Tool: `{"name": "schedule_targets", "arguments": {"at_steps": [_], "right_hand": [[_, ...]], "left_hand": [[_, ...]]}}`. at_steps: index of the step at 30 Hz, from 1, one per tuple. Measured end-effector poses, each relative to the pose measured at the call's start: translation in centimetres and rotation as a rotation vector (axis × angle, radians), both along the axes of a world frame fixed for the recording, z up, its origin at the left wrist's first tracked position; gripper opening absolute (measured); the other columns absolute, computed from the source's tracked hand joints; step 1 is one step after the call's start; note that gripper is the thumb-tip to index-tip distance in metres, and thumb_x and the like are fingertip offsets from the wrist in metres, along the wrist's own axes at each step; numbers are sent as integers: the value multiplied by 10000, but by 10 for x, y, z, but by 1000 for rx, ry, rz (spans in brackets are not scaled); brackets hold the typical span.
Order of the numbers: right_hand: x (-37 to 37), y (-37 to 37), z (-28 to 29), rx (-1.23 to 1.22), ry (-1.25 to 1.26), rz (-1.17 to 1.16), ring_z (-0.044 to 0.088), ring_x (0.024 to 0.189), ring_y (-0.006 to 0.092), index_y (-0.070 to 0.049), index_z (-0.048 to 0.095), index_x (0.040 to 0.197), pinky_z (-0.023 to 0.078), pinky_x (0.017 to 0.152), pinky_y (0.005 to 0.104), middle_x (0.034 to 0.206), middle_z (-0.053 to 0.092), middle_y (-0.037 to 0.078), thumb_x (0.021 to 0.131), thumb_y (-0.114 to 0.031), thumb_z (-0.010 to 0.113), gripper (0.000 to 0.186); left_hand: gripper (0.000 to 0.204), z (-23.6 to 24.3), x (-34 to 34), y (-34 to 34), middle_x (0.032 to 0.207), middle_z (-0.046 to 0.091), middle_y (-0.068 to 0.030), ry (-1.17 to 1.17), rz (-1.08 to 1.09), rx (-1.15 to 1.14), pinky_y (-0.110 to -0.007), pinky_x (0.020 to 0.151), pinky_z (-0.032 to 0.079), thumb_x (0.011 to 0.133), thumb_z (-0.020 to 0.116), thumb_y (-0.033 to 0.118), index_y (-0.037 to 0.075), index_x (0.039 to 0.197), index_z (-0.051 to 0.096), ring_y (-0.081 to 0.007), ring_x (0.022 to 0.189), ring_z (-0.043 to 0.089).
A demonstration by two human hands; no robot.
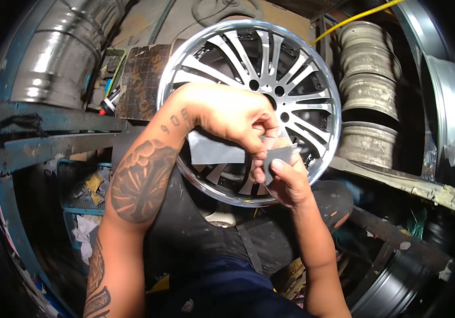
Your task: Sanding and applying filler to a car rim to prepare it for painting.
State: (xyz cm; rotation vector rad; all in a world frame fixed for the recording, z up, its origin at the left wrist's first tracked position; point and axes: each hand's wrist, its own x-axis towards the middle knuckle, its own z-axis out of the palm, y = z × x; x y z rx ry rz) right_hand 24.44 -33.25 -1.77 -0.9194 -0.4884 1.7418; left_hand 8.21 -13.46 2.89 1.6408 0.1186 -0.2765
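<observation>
A multi-spoke alloy wheel rim (263, 55) with a shiny chrome lip lies face up before me. Above its lower half my two hands meet. My right hand (292, 180) pinches a small dark grey piece of sandpaper (278, 159), thumb pressed flat on it. My left hand (238, 119) is bent over from the left, its thumb and fingertips closed at the left edge of the same piece. Under the left wrist a pale grey sheet (214, 150) rests on the spokes; part of it is hidden.
Stacked dull metal rims (368, 95) stand on a shelf at the right. Large metal drums or barrels (58, 58) fill the upper left. A blue basket (82, 209) with scraps sits left of my leg. Behind the wheel lies a steering wheel (227, 8).
</observation>
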Motion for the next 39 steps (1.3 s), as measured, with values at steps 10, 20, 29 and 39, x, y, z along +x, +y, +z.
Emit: {"name": "schedule_targets", "arguments": {"at_steps": [10, 20, 29, 39], "right_hand": [[-8, -5, 17, 161, -837, 157, 663, 871, 162, -8, 683, 1091, 537, 800, 309, 983, 691, 34, 893, -101, 807, 251], [-48, -19, -26, 617, -1486, 603, 674, 898, 305, -107, 729, 1266, 548, 827, 405, 937, 682, 95, 748, 9, 807, 536], [-48, -16, -30, 883, -1783, 613, 576, 658, 162, -164, 742, 1284, 424, 670, 318, 724, 566, -27, 830, -183, 697, 456], [-53, -20, -41, 916, -1772, 546, 606, 681, 135, -108, 726, 1254, 419, 627, 313, 805, 631, -27, 795, -169, 678, 466]], "left_hand": [[337, -4, -7, 11, 691, 619, 49, -150, 174, 147, -266, 575, 353, 792, 880, 265, 93, 1068, 791, -36, 641, 488], [382, -22, 1, 53, 938, 783, -109, -362, 916, 103, -312, 776, 559, 858, 791, 297, 29, 1130, 780, -159, 831, 694], [279, -9, -16, 55, 1014, 765, -95, -318, 851, 148, -305, 861, 529, 974, 711, 225, 4, 1138, 757, -160, 926, 680], [338, -5, -16, 51, 1066, 771, -121, -229, 904, 417, -308, 909, 518, 981, 700, 298, 32, 1182, 758, -191, 979, 694]]}}
